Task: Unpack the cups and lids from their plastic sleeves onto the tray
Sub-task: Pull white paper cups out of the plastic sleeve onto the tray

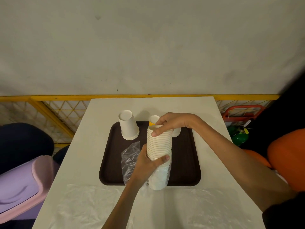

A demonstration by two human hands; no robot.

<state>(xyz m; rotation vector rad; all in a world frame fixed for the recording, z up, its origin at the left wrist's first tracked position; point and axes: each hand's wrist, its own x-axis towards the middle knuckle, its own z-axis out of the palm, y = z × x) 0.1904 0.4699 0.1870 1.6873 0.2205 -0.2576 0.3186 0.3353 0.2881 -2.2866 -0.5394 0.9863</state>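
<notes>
A tall stack of white paper cups [159, 146] stands tilted over the dark brown tray [184, 162], its lower part still wrapped in a clear plastic sleeve [159, 177]. My left hand [148, 161] grips the stack around its middle, where the sleeve begins. My right hand [171, 123] pinches the rim of the top cup. An upturned white cup [128, 126] stands at the tray's back left. A yellow cup [152, 120] and a small white cup [176, 132] are partly hidden behind my right hand. An empty crumpled sleeve [129, 156] lies on the tray's left side.
The tray sits on a white table [92, 146], with a sheet of clear plastic [99, 204] spread over the near part. A purple bin [21, 184] stands to the left, orange seats [287, 159] and a green object [239, 136] to the right. A grey wall rises behind.
</notes>
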